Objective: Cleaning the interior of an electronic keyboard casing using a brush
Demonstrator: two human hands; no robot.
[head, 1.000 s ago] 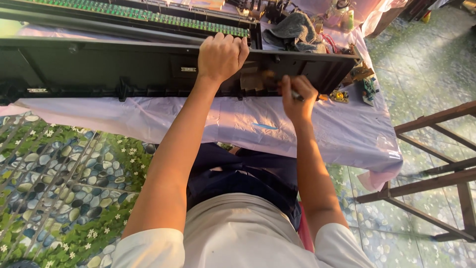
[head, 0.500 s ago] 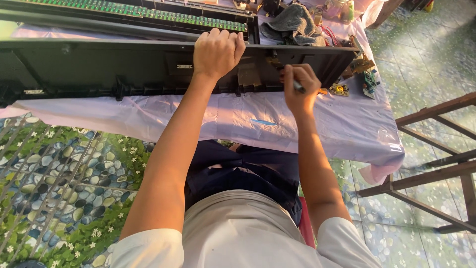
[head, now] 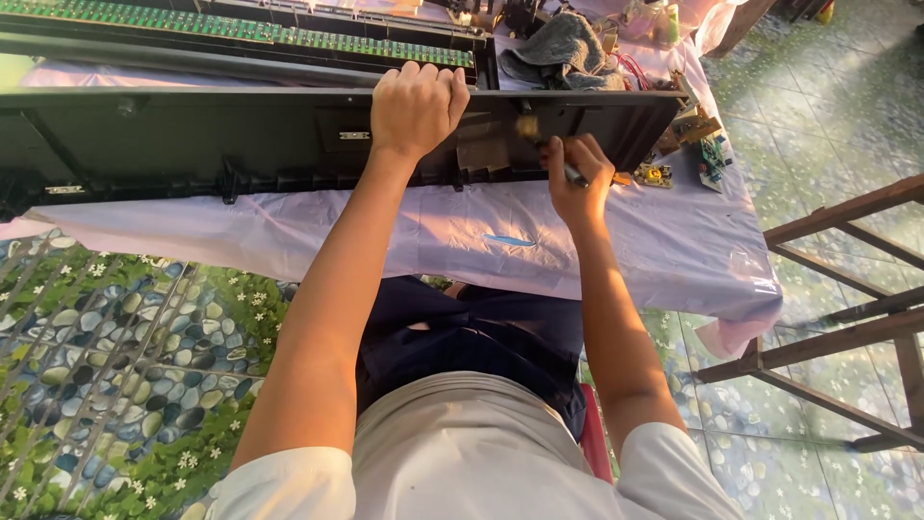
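Person steadying a long black housing on edge while working a small brush inside it.

The left hand is closed in a full grip over the top edge of the long black plastic housing, which stands on its long side along the near edge of the tabletop, covered in pale lilac cloth. The right hand is closed around a slim dark handle, its grip tight, pressing a small tan-bristled brush against the housing's inner wall. As I judge it, the housing could tip toward the person or slide off the edge if the left hand loosens, since it balances on a narrow side. Hard brushing could also nudge the loose circuit boards lying just beside its right end. A green strip board lies behind.
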